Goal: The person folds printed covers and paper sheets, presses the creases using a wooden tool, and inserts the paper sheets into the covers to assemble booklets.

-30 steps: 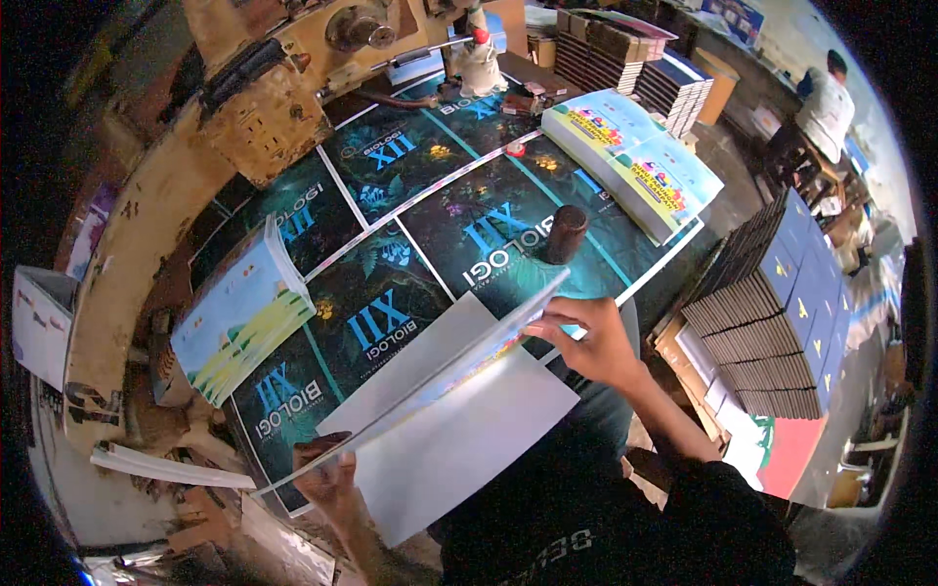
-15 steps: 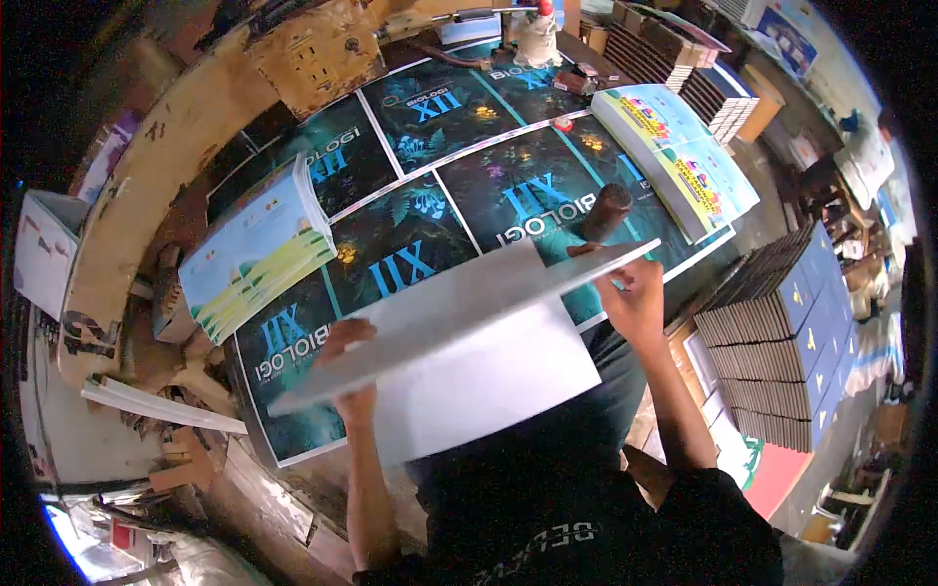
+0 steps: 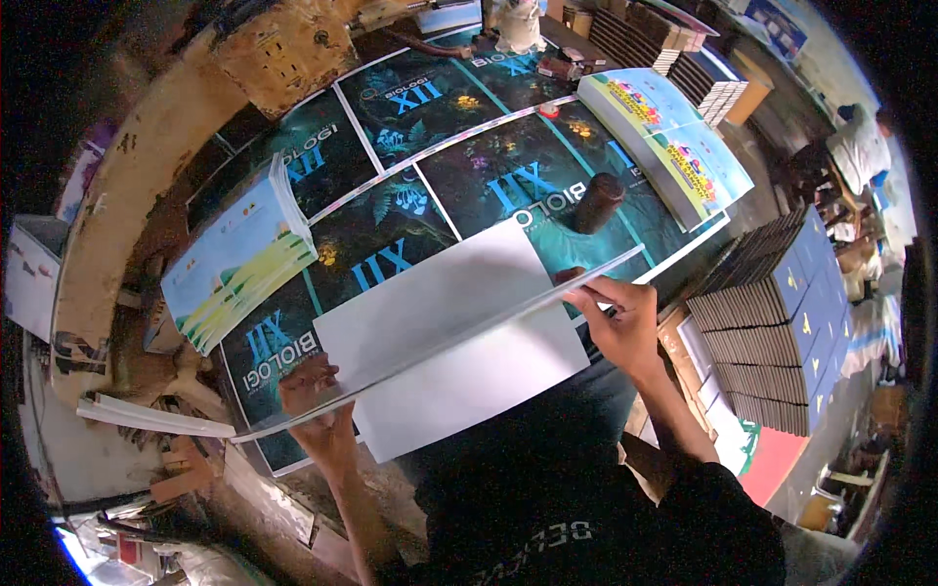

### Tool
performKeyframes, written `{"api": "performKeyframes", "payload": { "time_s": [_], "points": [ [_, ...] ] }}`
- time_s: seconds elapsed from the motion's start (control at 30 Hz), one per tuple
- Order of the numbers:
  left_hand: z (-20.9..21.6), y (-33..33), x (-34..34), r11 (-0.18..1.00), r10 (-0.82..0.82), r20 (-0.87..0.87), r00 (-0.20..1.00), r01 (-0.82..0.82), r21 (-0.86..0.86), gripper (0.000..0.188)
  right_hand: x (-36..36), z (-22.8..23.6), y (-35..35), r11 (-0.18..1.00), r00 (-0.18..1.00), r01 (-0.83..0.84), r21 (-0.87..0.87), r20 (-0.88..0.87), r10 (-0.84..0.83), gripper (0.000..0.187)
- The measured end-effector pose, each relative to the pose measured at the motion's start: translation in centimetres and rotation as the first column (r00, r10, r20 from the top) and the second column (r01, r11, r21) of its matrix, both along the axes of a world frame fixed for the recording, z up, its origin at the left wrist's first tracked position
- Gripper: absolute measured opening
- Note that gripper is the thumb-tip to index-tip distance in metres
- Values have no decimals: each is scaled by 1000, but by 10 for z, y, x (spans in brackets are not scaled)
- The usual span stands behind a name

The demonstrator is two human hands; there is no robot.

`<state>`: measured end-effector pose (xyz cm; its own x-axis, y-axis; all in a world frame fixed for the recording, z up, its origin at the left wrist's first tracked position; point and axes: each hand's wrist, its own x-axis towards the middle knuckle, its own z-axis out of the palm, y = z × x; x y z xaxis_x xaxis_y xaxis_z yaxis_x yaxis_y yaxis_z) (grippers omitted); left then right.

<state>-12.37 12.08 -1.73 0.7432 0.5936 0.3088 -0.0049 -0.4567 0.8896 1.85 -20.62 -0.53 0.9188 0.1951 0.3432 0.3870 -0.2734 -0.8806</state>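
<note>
Between my two hands, a thin bundle of white paper (image 3: 445, 349) stands nearly edge-on and slightly bowed. My left hand (image 3: 318, 391) is closed round its lower left part. My right hand (image 3: 620, 317) pinches it near its upper right end, thumb and fingers together. Under the bundle, a white sheet or stack (image 3: 479, 391) lies on large printed cover sheets (image 3: 469, 190) with dark green pictures, spread over the table. A dark brown cylindrical object (image 3: 600, 203) stands just beyond my right hand.
Light-blue and green printed sheets (image 3: 234, 259) are piled at the left; another colourful printed stack (image 3: 674, 146) lies at the right. Blue-covered books (image 3: 806, 313) are stacked high beside my right arm. A worn wooden block (image 3: 288, 59) and a white bag (image 3: 518, 24) stand at the back.
The paper bundle has tipped from a slanted face to nearly edge-on, its left end lower. My left hand has moved left and down; my right hand has shifted slightly down and left.
</note>
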Motion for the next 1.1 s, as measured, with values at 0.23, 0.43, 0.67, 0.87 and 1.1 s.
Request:
{"api": "performKeyframes", "payload": {
  "time_s": [0.23, 0.43, 0.67, 0.87, 1.1],
  "points": [
    [15, -11, 6, 981, -119, 276, 954, 156, -118, 37, -18, -9, 20, 963, 939, 267, 25, 220, -266, 19],
    [11, 12, -6, 999, -35, 79, 996, 36, -7, 27, 4, 28, -5, 999, 997, 36, -19, 66, -35, 14],
    [41, -13, -48, 940, -44, -202, 978, -28, -341, 45, -5, 60, -17, 989, 846, -125, 84, -512, 150, 16],
    [11, -22, -38, 965, -70, -468, 881, -59, -256, 43, 5, 5, -26, 960, 712, -271, -66, -685, 154, 22],
    [35, -10, -66, 753, -13, -459, 889, 310, 580, 58, 6, 5, -18, 955, 701, -255, -153, -709, 74, 25]
  ]
}}
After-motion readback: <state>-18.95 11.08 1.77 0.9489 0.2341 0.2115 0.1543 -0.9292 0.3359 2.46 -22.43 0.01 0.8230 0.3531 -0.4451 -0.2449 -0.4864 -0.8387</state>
